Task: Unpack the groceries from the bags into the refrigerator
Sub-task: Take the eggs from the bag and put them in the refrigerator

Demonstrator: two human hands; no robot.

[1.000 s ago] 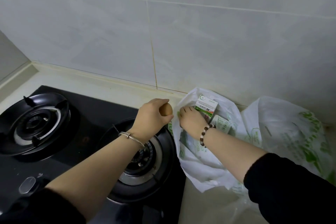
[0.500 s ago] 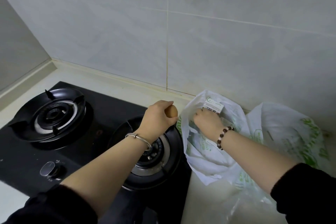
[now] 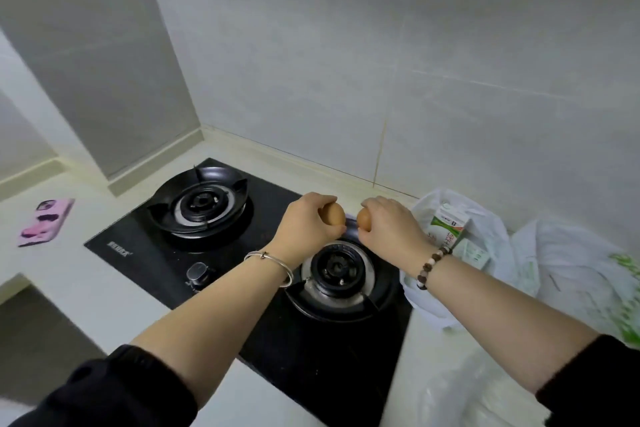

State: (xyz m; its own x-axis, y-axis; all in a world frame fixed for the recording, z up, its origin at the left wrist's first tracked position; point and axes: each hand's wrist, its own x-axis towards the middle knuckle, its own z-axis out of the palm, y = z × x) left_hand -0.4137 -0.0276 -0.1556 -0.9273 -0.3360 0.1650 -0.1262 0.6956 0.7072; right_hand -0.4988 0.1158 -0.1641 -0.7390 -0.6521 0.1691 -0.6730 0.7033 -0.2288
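1. Above the far edge of the right burner [image 3: 337, 267], the left hand [image 3: 304, 229] curls its fingers round a brown egg [image 3: 333, 214], gripping it from above.
2. Just beside it, the right hand [image 3: 391, 229] grips a second egg [image 3: 364, 219] the same way (only the egg's left end shows past the fingers). The two eggs are close but apart, with a narrow gap between them.
3. Both eggs are held in the air over the black gas stove [image 3: 138, 246], clear of its surface.
4. Right of the stove, a white plastic bag [image 3: 485, 274] sits open on the pale counter [image 3: 86, 288] against the tiled wall. A milk carton [image 3: 448, 224] leans in its mouth.
5. Another bag with green print [image 3: 588, 270] lies farther right, touching the first.
6. A silver bangle [image 3: 273, 262] circles the left wrist and a bead bracelet [image 3: 433, 265] the right.
7. A pink phone [image 3: 46, 222] lies on the counter, well left of the stove.
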